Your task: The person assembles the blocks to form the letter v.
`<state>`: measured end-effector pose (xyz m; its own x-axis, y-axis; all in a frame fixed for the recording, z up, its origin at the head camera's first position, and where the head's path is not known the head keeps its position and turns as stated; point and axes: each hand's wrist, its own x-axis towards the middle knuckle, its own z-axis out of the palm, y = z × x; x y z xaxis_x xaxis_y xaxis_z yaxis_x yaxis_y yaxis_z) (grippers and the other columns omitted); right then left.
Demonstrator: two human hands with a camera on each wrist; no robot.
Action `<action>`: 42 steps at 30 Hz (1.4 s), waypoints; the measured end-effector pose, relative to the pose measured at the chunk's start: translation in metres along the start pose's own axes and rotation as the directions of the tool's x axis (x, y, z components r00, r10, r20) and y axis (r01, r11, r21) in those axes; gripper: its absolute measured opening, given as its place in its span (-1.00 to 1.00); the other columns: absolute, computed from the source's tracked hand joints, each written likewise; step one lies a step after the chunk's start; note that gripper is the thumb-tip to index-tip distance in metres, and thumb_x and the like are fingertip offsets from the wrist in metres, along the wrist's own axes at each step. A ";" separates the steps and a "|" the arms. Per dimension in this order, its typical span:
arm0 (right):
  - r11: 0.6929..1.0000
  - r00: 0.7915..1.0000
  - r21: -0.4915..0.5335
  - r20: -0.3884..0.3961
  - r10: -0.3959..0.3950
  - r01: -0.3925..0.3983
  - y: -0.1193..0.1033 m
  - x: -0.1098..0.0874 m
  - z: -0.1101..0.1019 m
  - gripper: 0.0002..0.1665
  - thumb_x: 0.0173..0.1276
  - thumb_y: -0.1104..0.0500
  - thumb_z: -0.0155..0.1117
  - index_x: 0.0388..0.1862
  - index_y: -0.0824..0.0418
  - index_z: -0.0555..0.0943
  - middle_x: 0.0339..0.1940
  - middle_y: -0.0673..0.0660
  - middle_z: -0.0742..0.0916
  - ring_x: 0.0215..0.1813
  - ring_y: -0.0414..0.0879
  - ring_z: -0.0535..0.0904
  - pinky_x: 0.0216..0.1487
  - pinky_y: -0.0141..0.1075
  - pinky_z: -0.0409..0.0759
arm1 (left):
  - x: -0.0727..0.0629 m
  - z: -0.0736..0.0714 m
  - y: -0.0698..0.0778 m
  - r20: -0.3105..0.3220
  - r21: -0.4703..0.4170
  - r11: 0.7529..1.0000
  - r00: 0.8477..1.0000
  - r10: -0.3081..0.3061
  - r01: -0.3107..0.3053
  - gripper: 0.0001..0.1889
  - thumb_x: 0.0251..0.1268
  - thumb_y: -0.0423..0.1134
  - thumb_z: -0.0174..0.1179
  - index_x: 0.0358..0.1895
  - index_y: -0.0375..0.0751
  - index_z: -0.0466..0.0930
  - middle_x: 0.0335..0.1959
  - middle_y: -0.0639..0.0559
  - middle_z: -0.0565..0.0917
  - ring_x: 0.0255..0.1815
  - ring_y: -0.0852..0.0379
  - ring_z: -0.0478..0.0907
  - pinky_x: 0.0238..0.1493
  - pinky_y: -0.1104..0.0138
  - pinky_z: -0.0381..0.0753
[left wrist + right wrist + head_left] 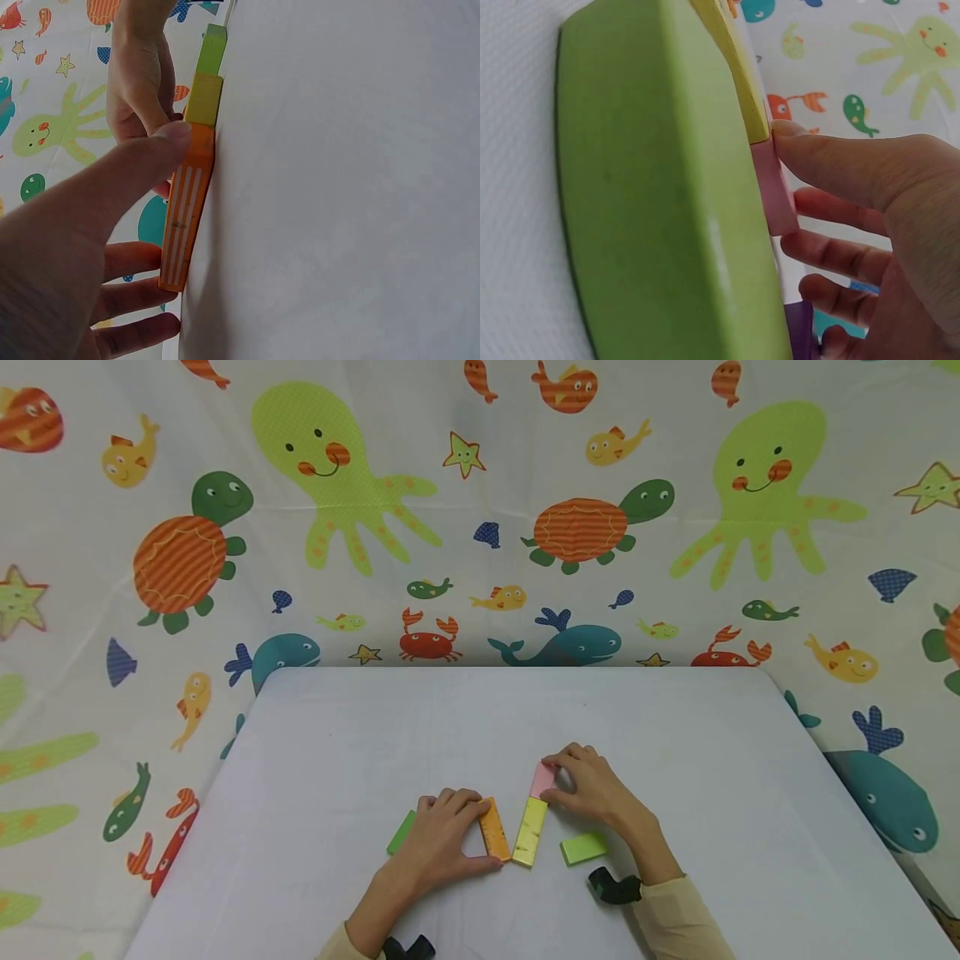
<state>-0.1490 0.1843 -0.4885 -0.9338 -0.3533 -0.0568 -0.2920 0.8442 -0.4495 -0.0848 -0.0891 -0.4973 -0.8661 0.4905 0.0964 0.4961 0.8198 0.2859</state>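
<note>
Orange block (494,829) gripped by the left hand (441,842); beside it, a yellow block (530,832), its far end touching a pink block (542,779) pinched by the right hand (596,787).

Muted, even light; soft shadow beside the orange block (185,221).

a white-topped table (330,735) lies near, and beyond its far, left and right edges shows white cloth (427,410) printed with green octopuses (341,481) and orange-shelled turtles (581,529).
</note>
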 end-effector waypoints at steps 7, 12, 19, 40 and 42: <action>1.000 1.000 0.005 -0.001 -0.003 0.003 -0.001 0.000 -0.001 -0.34 0.23 -0.17 0.45 0.26 0.06 0.60 0.10 0.06 0.62 0.14 0.00 0.45 0.24 0.03 0.46 | 0.000 0.000 0.000 0.002 -0.012 1.000 1.000 0.000 0.000 -0.18 0.02 0.45 0.31 0.30 0.04 0.55 0.17 0.16 0.56 0.15 0.13 0.45 0.04 0.07 0.35; 0.999 1.000 0.020 -0.011 -0.028 0.028 0.001 -0.001 -0.001 -0.34 0.23 -0.15 0.45 0.26 0.09 0.60 0.09 0.08 0.63 0.17 0.02 0.46 0.29 0.06 0.44 | 0.000 0.001 -0.001 0.004 -0.021 1.000 1.000 -0.004 0.004 -0.18 0.01 0.45 0.31 0.31 0.05 0.55 0.17 0.17 0.56 0.17 0.14 0.44 0.06 0.06 0.35; 0.999 0.999 0.020 -0.013 -0.038 0.038 0.001 -0.002 -0.002 -0.33 0.25 -0.16 0.44 0.27 0.10 0.59 0.08 0.06 0.63 0.17 0.01 0.46 0.29 0.06 0.42 | 0.000 0.002 -0.002 -0.001 -0.028 1.000 1.000 -0.003 0.003 -0.17 0.02 0.45 0.31 0.31 0.05 0.54 0.18 0.17 0.56 0.17 0.15 0.44 0.08 0.05 0.35; 0.998 0.999 0.047 -0.031 -0.027 0.029 0.008 -0.005 -0.010 -0.37 0.25 -0.11 0.43 0.26 0.08 0.59 0.14 0.08 0.60 0.19 0.02 0.41 0.24 0.07 0.44 | 0.000 0.001 -0.001 -0.015 -0.021 1.000 1.000 0.005 -0.005 -0.18 0.00 0.44 0.32 0.30 0.05 0.55 0.16 0.19 0.56 0.16 0.15 0.45 0.07 0.08 0.34; 0.998 0.999 0.048 -0.031 -0.026 0.027 0.010 -0.005 -0.011 -0.37 0.25 -0.10 0.43 0.27 0.08 0.59 0.15 0.08 0.60 0.20 0.02 0.41 0.26 0.08 0.43 | 0.000 0.002 -0.001 -0.017 -0.020 1.000 1.000 0.005 -0.006 -0.18 0.00 0.44 0.33 0.30 0.05 0.55 0.16 0.18 0.56 0.15 0.15 0.45 0.07 0.07 0.34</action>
<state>-0.1492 0.1993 -0.4829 -0.9318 -0.3624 -0.0179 -0.3072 0.8141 -0.4928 -0.0851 -0.0898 -0.4992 -0.8643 0.4898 0.1141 0.4997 0.8108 0.3046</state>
